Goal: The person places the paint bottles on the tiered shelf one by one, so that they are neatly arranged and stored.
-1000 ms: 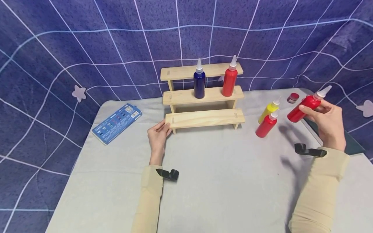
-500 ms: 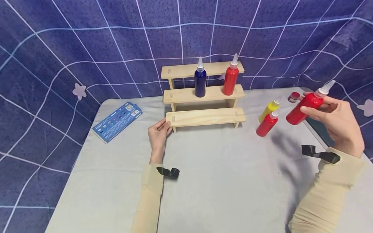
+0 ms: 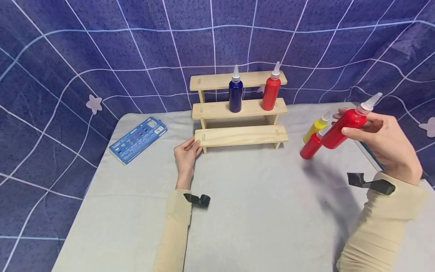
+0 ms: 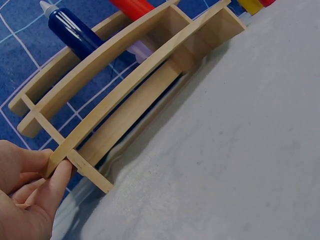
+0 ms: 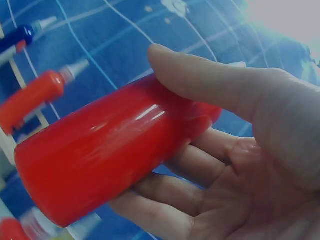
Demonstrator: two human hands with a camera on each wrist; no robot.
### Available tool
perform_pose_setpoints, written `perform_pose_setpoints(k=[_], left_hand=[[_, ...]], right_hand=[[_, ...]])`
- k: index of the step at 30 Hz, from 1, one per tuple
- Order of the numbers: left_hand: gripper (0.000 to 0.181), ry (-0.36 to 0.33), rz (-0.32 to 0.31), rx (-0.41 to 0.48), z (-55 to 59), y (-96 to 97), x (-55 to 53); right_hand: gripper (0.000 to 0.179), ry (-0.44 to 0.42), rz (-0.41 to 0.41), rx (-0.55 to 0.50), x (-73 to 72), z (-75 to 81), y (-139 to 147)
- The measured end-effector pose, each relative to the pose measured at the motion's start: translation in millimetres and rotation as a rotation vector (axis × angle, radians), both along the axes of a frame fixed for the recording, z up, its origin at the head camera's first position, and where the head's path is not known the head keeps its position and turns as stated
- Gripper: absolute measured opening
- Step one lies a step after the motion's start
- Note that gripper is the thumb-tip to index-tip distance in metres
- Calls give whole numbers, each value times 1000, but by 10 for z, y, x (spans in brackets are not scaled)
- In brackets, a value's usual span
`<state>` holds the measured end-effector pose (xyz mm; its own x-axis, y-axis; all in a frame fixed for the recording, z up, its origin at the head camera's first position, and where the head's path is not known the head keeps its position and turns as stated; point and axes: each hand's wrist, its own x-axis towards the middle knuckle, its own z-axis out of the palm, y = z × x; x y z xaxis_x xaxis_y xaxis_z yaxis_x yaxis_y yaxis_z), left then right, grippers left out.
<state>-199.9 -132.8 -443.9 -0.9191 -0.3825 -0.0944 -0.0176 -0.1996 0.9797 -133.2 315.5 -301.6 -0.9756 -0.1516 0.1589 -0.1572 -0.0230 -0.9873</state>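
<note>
My left hand (image 3: 185,155) pinches the left end of the lowest step of a three-step wooden display rack (image 3: 241,136); thumb and finger grip the board's edge in the left wrist view. My right hand (image 3: 391,139) holds a red squeeze bottle (image 3: 343,128) in the air, tilted, its pale nozzle pointing up and right. Behind and below it on the table are a smaller-looking red bottle (image 3: 310,147), partly covered, and a yellow bottle (image 3: 314,129). On the rack's middle step stand a dark blue bottle (image 3: 235,96) and another red bottle (image 3: 270,94).
A blue flat box (image 3: 137,139) lies at the left of the cloth-covered table (image 3: 244,211). A blue grid-patterned curtain (image 3: 153,49) hangs behind the rack. A dark flat thing's edge (image 3: 368,153) shows beneath the right hand.
My right hand has brought the red bottle leftward, so that it now overlaps the standing red bottle in view. The left hand keeps its grip on the rack.
</note>
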Motion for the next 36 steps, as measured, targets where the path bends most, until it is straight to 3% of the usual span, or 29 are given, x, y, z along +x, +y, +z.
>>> perform_pose_setpoints(k=[8,13,18,28,36], left_hand=[[33,-8,0,14,-8,-5,-10],[33,-9,0,3,5,1,1],[32,-4,-1,-5,6,2,3],[33,-7,10,-12,2,-12,-1],[32,-2,9,-18,5,5,-4]], right_hand=[[42,82,117,80,-133,18,-357],[44,47,151,105,-194,-16,-525],[42,-4,98,133,-231,-60,-661],[39,-51,-131,261,-391,-217,-999],[51,-5,-197,293,-561,-465,-1163]])
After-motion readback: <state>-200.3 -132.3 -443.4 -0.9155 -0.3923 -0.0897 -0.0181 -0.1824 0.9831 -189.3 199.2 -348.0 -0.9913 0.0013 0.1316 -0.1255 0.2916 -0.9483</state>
